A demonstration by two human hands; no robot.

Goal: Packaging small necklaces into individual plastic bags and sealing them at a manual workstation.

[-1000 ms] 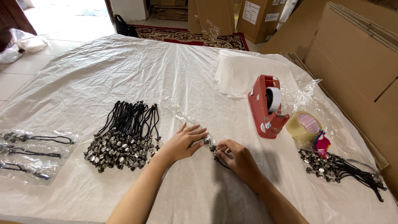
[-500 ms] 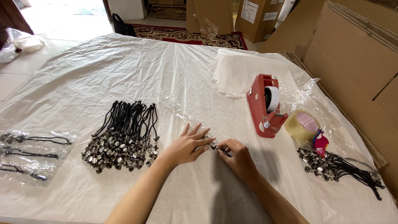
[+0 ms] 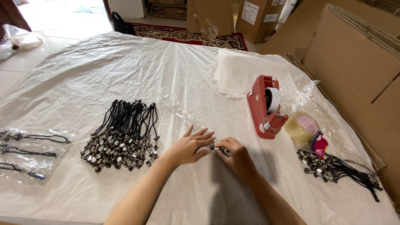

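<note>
My left hand point(image 3: 188, 148) lies flat on the plastic-covered table point(image 3: 146, 71), fingers spread, fingertips touching a small metal pendant point(image 3: 213, 146). My right hand point(image 3: 235, 156) is curled around the same pendant and its black cord, pinching it against the table. A thin clear plastic bag point(image 3: 183, 112) lies just beyond my fingers. To the left lies a pile of black cord necklaces with metal pendants point(image 3: 121, 135).
A red tape dispenser point(image 3: 266, 106) and a roll of tan tape point(image 3: 302, 127) stand at the right. Another necklace heap point(image 3: 337, 168) lies at the right edge. Bagged necklaces point(image 3: 29, 152) rest at the far left. White sheets point(image 3: 239, 73) and cardboard boxes point(image 3: 358, 54) are behind.
Both hands have shifted slightly forward and together over the pendant. The left hand's fingers have spread flatter. Nothing else on the table moved.
</note>
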